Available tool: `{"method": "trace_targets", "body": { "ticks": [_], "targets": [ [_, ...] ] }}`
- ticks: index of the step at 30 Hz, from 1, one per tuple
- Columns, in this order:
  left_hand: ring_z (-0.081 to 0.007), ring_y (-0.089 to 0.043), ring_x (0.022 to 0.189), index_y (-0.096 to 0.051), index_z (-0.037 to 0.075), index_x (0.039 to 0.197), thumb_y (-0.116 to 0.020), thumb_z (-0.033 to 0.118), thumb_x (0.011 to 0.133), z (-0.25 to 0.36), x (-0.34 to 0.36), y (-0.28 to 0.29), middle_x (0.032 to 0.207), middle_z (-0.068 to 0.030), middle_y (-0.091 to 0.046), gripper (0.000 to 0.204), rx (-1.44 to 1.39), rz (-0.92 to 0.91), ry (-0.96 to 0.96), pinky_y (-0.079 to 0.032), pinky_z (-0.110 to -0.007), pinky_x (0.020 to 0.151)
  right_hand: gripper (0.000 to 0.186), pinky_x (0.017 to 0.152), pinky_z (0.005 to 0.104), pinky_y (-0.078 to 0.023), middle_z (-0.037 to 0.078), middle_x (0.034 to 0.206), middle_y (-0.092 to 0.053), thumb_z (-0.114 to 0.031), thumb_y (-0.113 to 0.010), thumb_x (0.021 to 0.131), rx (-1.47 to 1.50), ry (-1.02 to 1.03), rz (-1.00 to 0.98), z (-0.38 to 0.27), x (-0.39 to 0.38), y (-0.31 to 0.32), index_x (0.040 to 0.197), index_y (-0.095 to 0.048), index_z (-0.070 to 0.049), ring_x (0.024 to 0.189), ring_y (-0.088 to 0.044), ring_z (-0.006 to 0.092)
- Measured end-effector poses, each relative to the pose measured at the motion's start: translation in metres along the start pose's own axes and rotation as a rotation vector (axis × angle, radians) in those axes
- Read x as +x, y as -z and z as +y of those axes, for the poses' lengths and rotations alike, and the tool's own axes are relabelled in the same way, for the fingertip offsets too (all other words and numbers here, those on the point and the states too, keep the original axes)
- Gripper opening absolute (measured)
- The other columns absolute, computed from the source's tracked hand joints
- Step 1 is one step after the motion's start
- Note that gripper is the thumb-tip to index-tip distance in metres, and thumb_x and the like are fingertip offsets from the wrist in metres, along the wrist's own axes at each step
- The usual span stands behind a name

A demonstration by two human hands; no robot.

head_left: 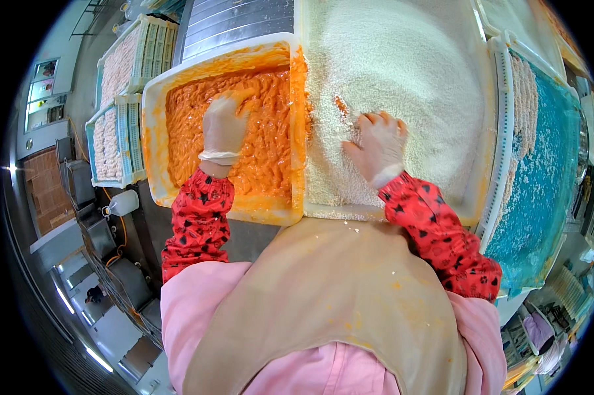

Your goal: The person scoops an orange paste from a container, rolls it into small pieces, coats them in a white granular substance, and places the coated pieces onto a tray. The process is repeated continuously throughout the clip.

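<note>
My left hand (224,125), in a thin whitish glove, is over a white tub (153,131) of wet orange-coated meat pieces (264,145). Orange coating smears its fingertips, which touch the mass; whether they grip a piece is hidden. My right hand (379,145), also gloved, rests on white crumbs (415,72) in a wide pale bin (484,151). Its thumb stands apart from the bent fingers, and I see nothing held. Just beyond that hand, a small orange-coated piece (341,105) lies partly covered with crumbs.
Stacked crates (135,59) with pale crumbed pieces stand at the left. To the right is a crate (504,131) with crumbed strips (524,99) on a crumb-dusted teal sheet (547,171). A ribbed metal surface (237,26) lies beyond the tub; a white jug (121,203) is lower left.
</note>
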State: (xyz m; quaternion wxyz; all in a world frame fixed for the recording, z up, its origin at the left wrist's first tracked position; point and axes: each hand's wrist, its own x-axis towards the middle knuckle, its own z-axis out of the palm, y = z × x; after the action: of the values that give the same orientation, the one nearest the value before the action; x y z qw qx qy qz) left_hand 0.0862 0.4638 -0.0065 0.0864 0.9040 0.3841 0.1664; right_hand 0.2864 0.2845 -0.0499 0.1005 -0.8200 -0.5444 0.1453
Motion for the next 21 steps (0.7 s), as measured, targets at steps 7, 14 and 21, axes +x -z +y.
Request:
{"method": "trace_targets", "body": {
  "ticks": [7, 14, 21],
  "targets": [
    [-0.0335, -0.059, 0.084, -0.066, 0.008, 0.094, -0.056, 0.007, 0.076, -0.102, -0.010, -0.042, 0.086, -0.0153, -0.063, 0.020, 0.233, -0.086, -0.014, -0.048, -0.040, 0.074, 0.046, 0.055, 0.0300, -0.043, 0.004, 0.071, -0.056, -0.047, -0.050, 0.089, 1.748, -0.476, -0.298, 0.024, 0.037, -0.001, 0.101, -0.058, -0.003, 0.057, -0.052, 0.0158],
    [-0.0328, -0.058, 0.077, -0.065, 0.007, 0.090, -0.051, 0.006, 0.079, -0.215, -0.077, -0.079, 0.076, -0.0153, -0.059, 0.018, 0.481, -0.415, -0.025, -0.046, -0.042, 0.067, 0.037, 0.043, 0.0151, -0.030, -0.005, 0.071, -0.044, -0.031, -0.050, 0.093, 2.044, -0.522, 0.040, 0.180, -0.053, 0.127, 0.120, -0.047, -0.006, 0.052, -0.035, 0.0014],
    [-0.0341, -0.058, 0.077, -0.066, 0.005, 0.086, -0.064, 0.015, 0.074, -0.142, -0.044, -0.051, 0.078, -0.0169, -0.061, 0.015, 0.407, -0.489, 0.004, -0.047, -0.043, 0.069, 0.039, 0.046, 0.0254, -0.038, -0.002, 0.071, -0.047, -0.047, -0.045, 0.092, 1.314, -1.053, 0.810, 0.375, -0.053, 0.191, 0.107, -0.051, -0.012, 0.055, -0.041, 0.0085]
  ]
}}
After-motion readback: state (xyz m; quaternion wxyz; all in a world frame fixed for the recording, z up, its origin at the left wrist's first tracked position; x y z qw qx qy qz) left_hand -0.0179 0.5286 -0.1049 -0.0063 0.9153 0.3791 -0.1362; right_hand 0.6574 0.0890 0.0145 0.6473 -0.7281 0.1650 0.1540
